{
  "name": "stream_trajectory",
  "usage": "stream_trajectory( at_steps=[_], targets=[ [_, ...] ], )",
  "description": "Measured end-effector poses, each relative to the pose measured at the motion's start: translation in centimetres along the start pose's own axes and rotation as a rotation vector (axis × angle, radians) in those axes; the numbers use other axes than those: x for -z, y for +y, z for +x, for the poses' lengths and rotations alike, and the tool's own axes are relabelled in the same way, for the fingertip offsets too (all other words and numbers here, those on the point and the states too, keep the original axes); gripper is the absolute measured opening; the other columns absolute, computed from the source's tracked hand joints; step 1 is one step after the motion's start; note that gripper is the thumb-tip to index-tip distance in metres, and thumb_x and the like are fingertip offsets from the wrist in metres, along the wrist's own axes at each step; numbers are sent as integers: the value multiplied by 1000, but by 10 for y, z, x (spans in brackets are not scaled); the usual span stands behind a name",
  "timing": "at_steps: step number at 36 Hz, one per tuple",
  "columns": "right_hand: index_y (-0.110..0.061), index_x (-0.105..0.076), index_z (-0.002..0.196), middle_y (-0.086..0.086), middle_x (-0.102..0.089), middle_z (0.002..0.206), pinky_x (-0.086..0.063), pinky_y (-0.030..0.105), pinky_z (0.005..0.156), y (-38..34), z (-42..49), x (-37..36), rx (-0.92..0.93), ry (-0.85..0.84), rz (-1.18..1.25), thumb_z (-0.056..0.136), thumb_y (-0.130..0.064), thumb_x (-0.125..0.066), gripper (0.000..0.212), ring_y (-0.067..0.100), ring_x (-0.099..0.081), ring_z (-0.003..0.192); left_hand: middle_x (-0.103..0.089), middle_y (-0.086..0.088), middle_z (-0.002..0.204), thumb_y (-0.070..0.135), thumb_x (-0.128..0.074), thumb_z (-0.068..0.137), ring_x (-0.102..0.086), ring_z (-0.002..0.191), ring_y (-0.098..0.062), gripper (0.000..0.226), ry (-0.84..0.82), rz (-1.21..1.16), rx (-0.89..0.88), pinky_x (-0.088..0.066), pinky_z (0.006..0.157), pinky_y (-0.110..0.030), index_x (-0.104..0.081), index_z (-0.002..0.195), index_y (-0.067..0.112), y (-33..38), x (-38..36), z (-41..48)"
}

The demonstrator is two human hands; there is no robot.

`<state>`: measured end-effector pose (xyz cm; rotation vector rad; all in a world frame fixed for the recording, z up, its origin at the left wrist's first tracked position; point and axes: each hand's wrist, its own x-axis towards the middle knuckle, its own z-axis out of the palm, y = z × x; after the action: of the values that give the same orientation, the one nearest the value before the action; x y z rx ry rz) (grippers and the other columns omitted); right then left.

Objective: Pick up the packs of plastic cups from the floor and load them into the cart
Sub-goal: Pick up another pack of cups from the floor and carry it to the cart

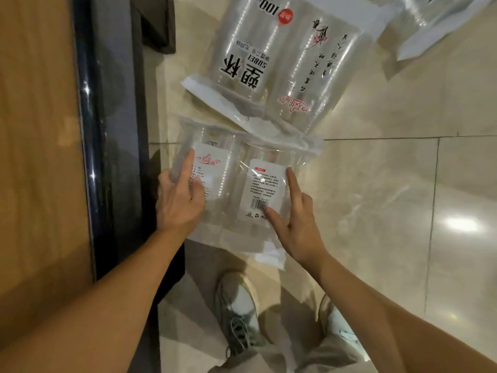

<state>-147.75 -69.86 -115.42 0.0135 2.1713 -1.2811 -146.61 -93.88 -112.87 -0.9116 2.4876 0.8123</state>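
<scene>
Glossy beige tiled floor (pixel 376 184) with dark grout lines. A clear plastic pack of cups with white labels (pixel 236 189) sits between both hands: left hand (pixel 178 200) and right hand (pixel 295 224), each grip clamped on its sides. Beyond it lies a second clear printed pack (pixel 279 63); left of it, a brown wooden cart deck with dark rim (pixel 40 130).

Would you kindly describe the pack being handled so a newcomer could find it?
On the tiled floor, beside the dark cart edge, lie clear cup packs. Both hands, left and right, rest on the nearest pack; unlike its neighbour, it shows white barcode labels, not large black characters.
</scene>
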Motion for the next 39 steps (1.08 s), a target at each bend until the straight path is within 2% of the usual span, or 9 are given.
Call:
stream_trajectory(
  at_steps=[3,7,10,12,14,18,25,36,39],
  targets=[
    [-33,-6,159,10,-37,136,-26,2,99,-5,-6,10,1,16,-8,96,-41,-59,82,-22,-30,111,-26,-3,132,39,-40,102,-45,113,-27,56,-18,-54,1,-49,95,-52,-14,146,60,6,10,-5],
    [-42,-6,157,11,-47,138,-46,30,105,-26,-24,39,-15,28,11,94,-56,-54,81,12,-47,125,-24,-1,125,48,-37,99,-38,117,-26,54,-52,-78,-69,-43,102,-54,-15,147,59,27,36,-25],
    [-44,-7,156,3,-39,139,-27,-7,93,-55,-47,74,-34,112,-18,97,-43,-58,78,-17,-34,115,-24,-1,121,50,-38,101,-37,112,-26,54,-70,-66,-140,-42,102,-50,-13,148,59,59,60,-44],
    [-46,-9,156,1,-37,139,-23,-10,87,-80,-67,103,-43,154,3,97,-36,-60,79,-32,-25,111,-25,-1,120,47,-41,101,-36,113,-24,55,-72,-80,-159,-41,104,-49,-14,147,60,87,79,-59],
    [-46,-11,155,-2,-37,139,-26,-1,97,-111,-85,135,-39,193,19,97,-35,-60,77,-32,-24,114,-26,-3,124,44,-44,101,-37,113,-18,57,-82,-109,-198,-42,106,-47,-16,148,59,117,99,-77],
    [-49,-18,153,-9,-41,142,-33,36,114,-172,-122,209,-40,254,70,98,-32,-58,70,6,-33,136,-29,4,149,45,-43,101,-39,133,-15,59,-233,-215,-246,-39,110,-51,-10,146,64,183,149,-116],
    [-51,-23,152,-35,-32,130,-23,3,98,-282,-216,336,-4,386,111,97,-30,-60,69,-26,-27,124,-23,24,157,52,-44,100,-17,146,1,58,-366,-358,-429,-21,120,-50,-14,148,59,307,253,-207],
    [-58,-21,147,-53,-23,139,-23,25,112,-448,-420,527,82,620,151,96,-48,-55,62,-20,-22,135,-27,24,156,74,-40,90,-20,148,-13,59,-386,-155,-751,-23,118,-53,-12,141,69,538,411,-372],
    [-48,-22,152,-36,-24,151,-21,25,114,-478,-475,565,66,699,158,97,-46,-55,64,-11,-21,140,-20,23,158,74,-38,89,-16,148,-11,59,-374,-109,-856,-18,120,-47,-14,142,68,596,446,-426]
  ],
)
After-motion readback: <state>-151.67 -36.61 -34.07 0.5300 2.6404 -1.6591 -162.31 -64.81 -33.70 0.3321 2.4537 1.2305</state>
